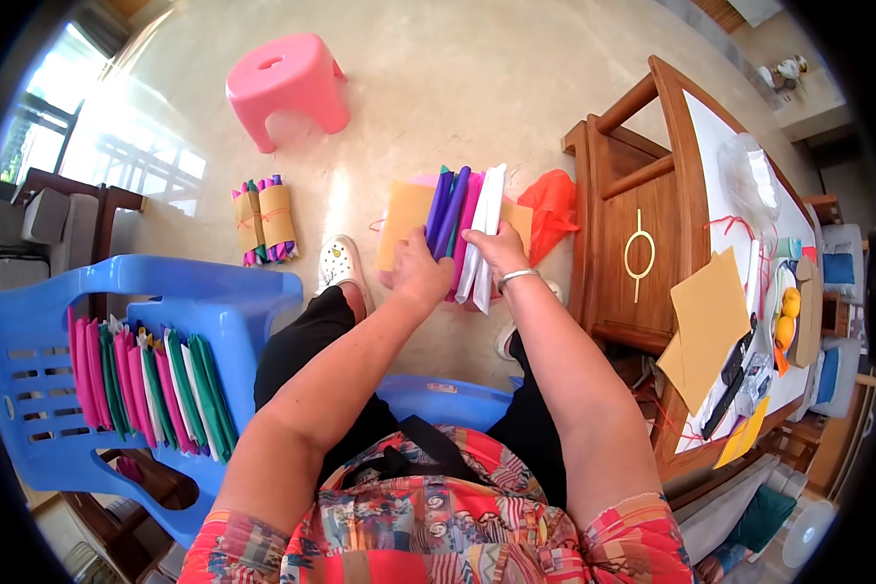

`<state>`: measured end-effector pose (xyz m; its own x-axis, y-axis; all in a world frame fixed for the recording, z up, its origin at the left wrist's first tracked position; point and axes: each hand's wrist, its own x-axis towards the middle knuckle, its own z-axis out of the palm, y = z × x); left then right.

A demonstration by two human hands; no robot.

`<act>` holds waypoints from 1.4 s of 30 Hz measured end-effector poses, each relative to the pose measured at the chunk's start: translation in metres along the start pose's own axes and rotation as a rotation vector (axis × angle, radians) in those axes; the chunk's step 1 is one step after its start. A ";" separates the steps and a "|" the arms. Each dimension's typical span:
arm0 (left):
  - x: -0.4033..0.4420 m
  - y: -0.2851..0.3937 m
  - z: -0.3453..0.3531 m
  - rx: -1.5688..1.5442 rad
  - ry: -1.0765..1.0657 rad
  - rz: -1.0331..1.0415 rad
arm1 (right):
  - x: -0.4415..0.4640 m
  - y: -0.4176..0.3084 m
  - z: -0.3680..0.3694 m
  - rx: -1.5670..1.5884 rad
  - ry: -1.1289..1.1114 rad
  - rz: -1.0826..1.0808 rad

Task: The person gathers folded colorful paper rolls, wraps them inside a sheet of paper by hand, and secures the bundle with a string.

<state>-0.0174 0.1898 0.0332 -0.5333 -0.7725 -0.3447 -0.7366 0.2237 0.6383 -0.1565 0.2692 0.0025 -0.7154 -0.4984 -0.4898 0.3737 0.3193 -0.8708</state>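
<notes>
Several narrow folded packets stand side by side between my hands: purple packets [447, 219], a magenta packet [467, 224] and white packets [485, 243]. They look like folded tissue paper or thin cloth; which, I cannot tell. My left hand [420, 270] is closed against the purple end, its thumb on the packets and the other fingers partly hidden. At the opposite end my right hand [497, 251] grips the white packets, thumb on top. Under the row lies a brown paper sheet [405, 209], showing on both sides.
Two tied, paper-wrapped bundles [265, 219] lie on the floor, left of my shoe [341, 263]. A pink stool [287, 83] stands beyond. More packets rest on a blue chair [165, 277]. At right are a red plastic bag [552, 209] and a wooden table [686, 190] holding brown paper [711, 311].
</notes>
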 end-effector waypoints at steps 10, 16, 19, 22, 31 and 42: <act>0.003 -0.008 0.008 -0.155 0.077 0.034 | 0.017 0.010 -0.011 -0.141 0.088 -0.052; 0.008 -0.001 0.007 -0.214 0.092 0.050 | 0.009 0.006 -0.011 -0.202 0.134 -0.034; 0.007 0.003 0.011 -0.145 0.073 0.007 | 0.008 0.004 -0.014 -0.263 0.162 -0.010; 0.009 0.001 0.013 -0.094 0.056 0.043 | 0.017 0.015 -0.016 -0.318 0.172 -0.069; 0.021 -0.008 0.008 -0.085 0.064 0.033 | 0.042 0.043 -0.033 -0.353 0.162 -0.044; 0.022 -0.010 0.015 0.036 0.080 0.001 | 0.032 0.036 -0.035 -0.431 0.204 -0.048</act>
<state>-0.0280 0.1790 0.0091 -0.5000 -0.8169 -0.2876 -0.7515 0.2442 0.6128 -0.1866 0.2928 -0.0431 -0.8433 -0.3660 -0.3935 0.0896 0.6262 -0.7745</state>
